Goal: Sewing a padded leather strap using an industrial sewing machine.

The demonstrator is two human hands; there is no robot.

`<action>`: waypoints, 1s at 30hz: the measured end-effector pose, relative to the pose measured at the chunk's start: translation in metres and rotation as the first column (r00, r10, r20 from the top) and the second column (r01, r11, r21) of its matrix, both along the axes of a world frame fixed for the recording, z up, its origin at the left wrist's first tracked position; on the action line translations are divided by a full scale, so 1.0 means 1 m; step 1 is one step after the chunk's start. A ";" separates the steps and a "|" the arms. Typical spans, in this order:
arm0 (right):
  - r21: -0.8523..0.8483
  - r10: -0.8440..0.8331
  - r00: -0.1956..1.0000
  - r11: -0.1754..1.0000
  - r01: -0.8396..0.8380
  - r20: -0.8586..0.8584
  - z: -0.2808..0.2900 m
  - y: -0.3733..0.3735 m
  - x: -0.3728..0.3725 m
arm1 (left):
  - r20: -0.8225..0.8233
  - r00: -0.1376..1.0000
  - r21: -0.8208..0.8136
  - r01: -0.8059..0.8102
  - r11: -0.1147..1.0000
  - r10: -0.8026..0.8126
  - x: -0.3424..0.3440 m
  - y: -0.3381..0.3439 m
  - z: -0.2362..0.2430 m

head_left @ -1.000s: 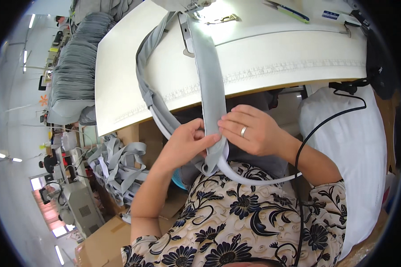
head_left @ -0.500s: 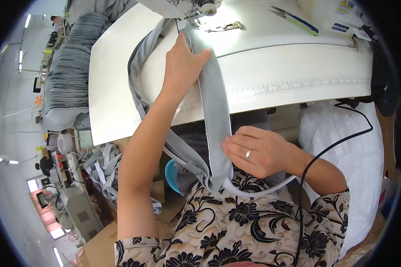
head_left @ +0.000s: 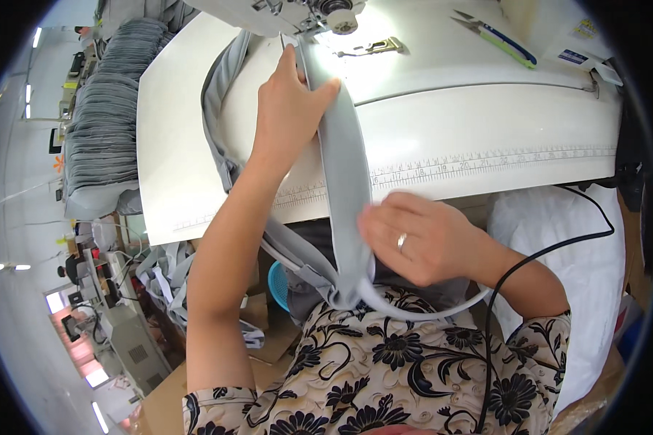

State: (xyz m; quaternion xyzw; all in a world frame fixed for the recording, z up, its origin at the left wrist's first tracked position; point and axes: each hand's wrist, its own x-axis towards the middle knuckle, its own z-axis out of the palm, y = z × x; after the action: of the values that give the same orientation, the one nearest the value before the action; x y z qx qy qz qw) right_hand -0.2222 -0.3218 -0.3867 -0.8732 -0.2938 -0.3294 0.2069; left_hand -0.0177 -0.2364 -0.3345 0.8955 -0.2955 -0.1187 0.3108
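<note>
A long grey fabric strip (head_left: 345, 159) with a pale edge runs from under the sewing machine's head (head_left: 319, 18) across the table and down to my lap. My left hand (head_left: 292, 105) lies on its upper part close to the needle area, thumb spread across the fabric and fingers stretched along its left edge. Lower down, my right hand (head_left: 421, 239), wearing a ring, has its fingers curled at the strip's right edge; motion blurs the fingertips. Another length of the grey band (head_left: 221, 94) loops round left of my left forearm. A white band (head_left: 413, 315) curves across my lap.
Scissors or snips (head_left: 497, 40) with a green-and-blue handle and a small metal fitting (head_left: 374, 48) lie on the white table (head_left: 486, 119). Stacked grey pieces (head_left: 105, 123) stand at left. A black cable (head_left: 537, 254) crosses my right forearm. A blue basket (head_left: 277, 285) sits below.
My right hand has shifted slightly up and left along the strip and is now blurred. My left hand stays by the needle area. The view has tilted slightly.
</note>
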 end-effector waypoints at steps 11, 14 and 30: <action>-0.105 -0.103 0.992 0.990 0.096 -0.069 0.005 -0.011 0.022 | 0.056 0.991 0.003 0.118 0.993 -0.118 -0.020 0.022 -0.005; -0.141 -0.086 0.994 0.987 0.075 -0.072 0.004 -0.016 0.023 | -0.067 0.990 -0.009 0.124 0.992 -0.124 -0.042 0.038 -0.002; -0.285 -0.239 0.960 0.939 0.190 -0.148 0.007 -0.074 0.121 | 0.273 0.939 0.078 0.195 0.978 -0.209 0.056 0.011 -0.004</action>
State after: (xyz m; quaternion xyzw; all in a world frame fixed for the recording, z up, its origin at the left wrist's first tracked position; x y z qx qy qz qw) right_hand -0.1014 -0.3962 -0.3799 -0.9461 -0.2184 -0.2269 0.0752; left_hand 0.0385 -0.2254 -0.3381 0.8756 -0.4237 -0.0297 0.2300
